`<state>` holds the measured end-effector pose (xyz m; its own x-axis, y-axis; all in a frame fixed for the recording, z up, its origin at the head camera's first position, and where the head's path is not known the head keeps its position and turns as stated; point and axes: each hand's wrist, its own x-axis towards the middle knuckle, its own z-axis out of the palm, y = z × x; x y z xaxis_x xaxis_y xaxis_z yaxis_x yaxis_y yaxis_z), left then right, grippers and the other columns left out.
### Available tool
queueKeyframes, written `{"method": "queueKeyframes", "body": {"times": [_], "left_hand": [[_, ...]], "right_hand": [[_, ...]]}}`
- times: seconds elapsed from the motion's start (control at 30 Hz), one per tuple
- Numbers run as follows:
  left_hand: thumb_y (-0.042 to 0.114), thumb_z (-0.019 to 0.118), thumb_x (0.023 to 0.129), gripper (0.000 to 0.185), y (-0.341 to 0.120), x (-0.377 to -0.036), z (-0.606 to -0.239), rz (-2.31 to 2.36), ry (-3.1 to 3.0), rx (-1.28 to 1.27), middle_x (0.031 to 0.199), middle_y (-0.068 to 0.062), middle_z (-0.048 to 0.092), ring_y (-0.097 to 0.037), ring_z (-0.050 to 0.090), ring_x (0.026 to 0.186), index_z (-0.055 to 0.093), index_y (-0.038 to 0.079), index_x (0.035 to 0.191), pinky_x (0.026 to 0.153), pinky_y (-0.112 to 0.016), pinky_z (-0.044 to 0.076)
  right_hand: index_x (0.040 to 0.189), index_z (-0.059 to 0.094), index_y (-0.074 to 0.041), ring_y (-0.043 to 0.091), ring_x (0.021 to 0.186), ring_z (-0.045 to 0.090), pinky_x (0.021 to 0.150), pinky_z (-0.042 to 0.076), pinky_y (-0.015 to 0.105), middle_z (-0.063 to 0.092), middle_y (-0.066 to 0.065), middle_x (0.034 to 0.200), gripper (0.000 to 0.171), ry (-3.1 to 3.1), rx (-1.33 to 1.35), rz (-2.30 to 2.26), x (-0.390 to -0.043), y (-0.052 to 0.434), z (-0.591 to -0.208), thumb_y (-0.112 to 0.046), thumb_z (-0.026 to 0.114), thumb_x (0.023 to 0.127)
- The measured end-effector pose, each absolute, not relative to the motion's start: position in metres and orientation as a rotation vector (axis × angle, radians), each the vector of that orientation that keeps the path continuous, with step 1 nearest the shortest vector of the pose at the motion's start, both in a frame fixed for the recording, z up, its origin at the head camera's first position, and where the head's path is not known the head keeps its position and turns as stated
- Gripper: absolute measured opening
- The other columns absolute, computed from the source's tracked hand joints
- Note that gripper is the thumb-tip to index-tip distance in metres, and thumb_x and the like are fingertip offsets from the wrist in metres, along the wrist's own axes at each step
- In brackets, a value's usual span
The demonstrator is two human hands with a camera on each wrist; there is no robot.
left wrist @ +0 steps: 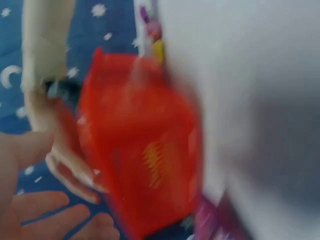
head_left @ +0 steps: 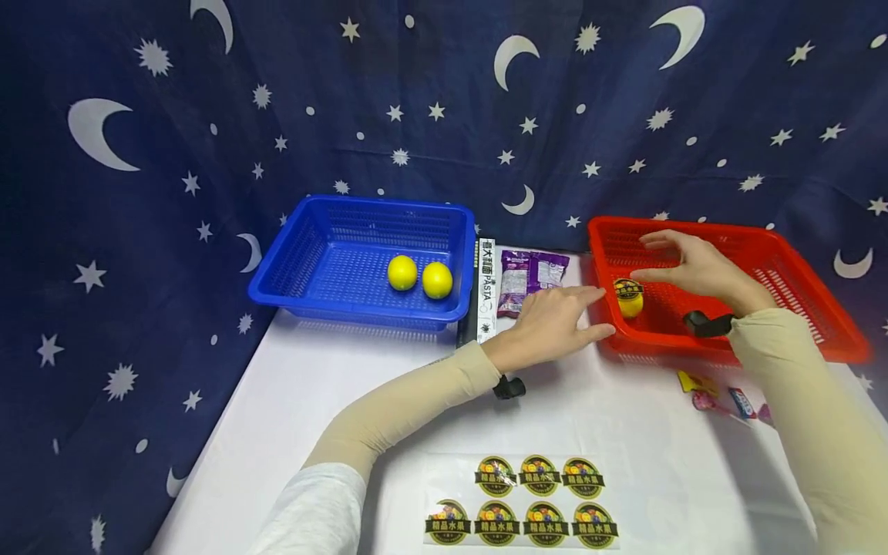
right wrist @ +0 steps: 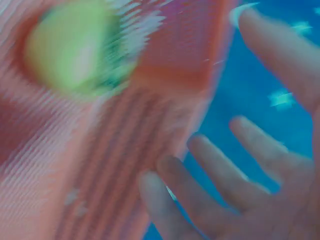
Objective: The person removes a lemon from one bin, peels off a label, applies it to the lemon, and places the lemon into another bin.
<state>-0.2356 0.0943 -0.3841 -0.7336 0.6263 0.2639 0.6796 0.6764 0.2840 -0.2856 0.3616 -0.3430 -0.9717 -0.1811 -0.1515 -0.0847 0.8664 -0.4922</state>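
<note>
A lemon (head_left: 630, 306) bearing a round black-and-gold fruit sticker (head_left: 627, 289) lies in the left part of the red basket (head_left: 683, 339). Above that basket is my right hand (head_left: 694, 266), thumb and fingers spread apart with nothing between them. In the blurred right wrist view the lemon (right wrist: 70, 50) sits apart from the fingertips. My left hand (head_left: 551, 324) holds nothing, its fingers extended toward the basket's left rim. Two more lemons, one (head_left: 402, 273) beside the other (head_left: 437, 280), rest in the blue basket (head_left: 277, 297) at the left.
A sheet of fruit stickers (head_left: 520, 497) lies at the front of the white table (head_left: 291, 432). Between the baskets are a purple snack bag (head_left: 516, 277) and a long pasta box (head_left: 487, 289). Small wrapped sweets (head_left: 708, 397) lie before the red basket. A starry curtain (head_left: 444, 131) hangs behind.
</note>
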Motion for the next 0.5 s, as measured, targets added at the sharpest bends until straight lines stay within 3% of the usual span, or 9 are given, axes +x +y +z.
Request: {"method": "queueKeyframes", "body": {"times": [0.03,0.1,0.17,0.23,0.3,0.4,0.5], "left_hand": [[0.059,0.062,0.096,0.061,0.084,-0.238,-0.377,-0.58,-2.727,-1.072,0.142,0.008,0.066,-0.013,0.071,0.11,0.058,0.025,0.147,0.062,-0.02,0.05],[0.058,0.064,0.095,0.062,0.062,-0.245,-0.361,-0.623,-2.709,-1.038,0.141,0.007,0.066,-0.013,0.068,0.114,0.057,0.025,0.147,0.074,-0.023,0.055],[0.06,0.065,0.094,0.064,0.036,-0.254,-0.345,-0.634,-2.707,-0.98,0.142,0.007,0.066,-0.015,0.065,0.118,0.057,0.027,0.147,0.082,-0.027,0.056],[0.061,0.066,0.092,0.065,0.007,-0.266,-0.331,-0.621,-2.722,-0.905,0.145,0.007,0.063,-0.017,0.062,0.124,0.057,0.029,0.147,0.088,-0.032,0.056],[0.062,0.067,0.092,0.064,-0.022,-0.28,-0.322,-0.598,-2.761,-0.824,0.146,0.006,0.062,-0.019,0.06,0.126,0.057,0.03,0.147,0.09,-0.037,0.056],[0.06,0.068,0.092,0.063,-0.063,-0.303,-0.317,-0.547,-2.878,-0.736,0.145,0.002,0.063,-0.025,0.061,0.124,0.058,0.029,0.146,0.093,-0.045,0.054],[0.057,0.069,0.092,0.065,-0.099,-0.327,-0.319,-0.469,-3.076,-0.686,0.15,-0.002,0.059,-0.03,0.061,0.121,0.056,0.028,0.148,0.097,-0.051,0.052]], "right_hand": [[0.154,0.039,-0.005,0.05,0.137,0.04,0.105,0.041,0.068,0.043,0.028,0.155,0.082,2.88,-0.199,-0.777,-0.28,0.355,-0.337,-0.046,0.075,0.092],[0.152,0.044,-0.007,0.046,0.135,0.045,0.104,0.046,0.047,0.047,0.025,0.153,0.074,2.947,-0.235,-0.891,-0.267,0.338,-0.329,-0.043,0.073,0.094],[0.148,0.051,-0.009,0.041,0.131,0.051,0.098,0.044,0.024,0.053,0.021,0.149,0.065,3.008,-0.315,-0.999,-0.254,0.314,-0.328,-0.037,0.074,0.094],[0.141,0.058,-0.009,0.036,0.121,0.058,0.089,0.041,0.012,0.06,0.017,0.141,0.054,3.059,-0.473,-1.069,-0.243,0.286,-0.332,-0.028,0.076,0.093],[0.134,0.063,-0.008,0.032,0.114,0.062,0.09,0.045,0.014,0.065,0.015,0.134,0.047,3.075,-0.683,-1.101,-0.235,0.257,-0.341,-0.019,0.078,0.092],[0.132,0.066,-0.009,0.03,0.117,0.063,0.101,0.05,0.036,0.066,0.012,0.132,0.041,3.029,-0.957,-1.076,-0.227,0.217,-0.358,-0.014,0.076,0.092],[0.137,0.065,-0.01,0.033,0.135,0.056,0.11,0.044,0.056,0.061,0.014,0.144,0.04,2.95,-1.088,-1.023,-0.223,0.184,-0.372,-0.017,0.069,0.097]]}}
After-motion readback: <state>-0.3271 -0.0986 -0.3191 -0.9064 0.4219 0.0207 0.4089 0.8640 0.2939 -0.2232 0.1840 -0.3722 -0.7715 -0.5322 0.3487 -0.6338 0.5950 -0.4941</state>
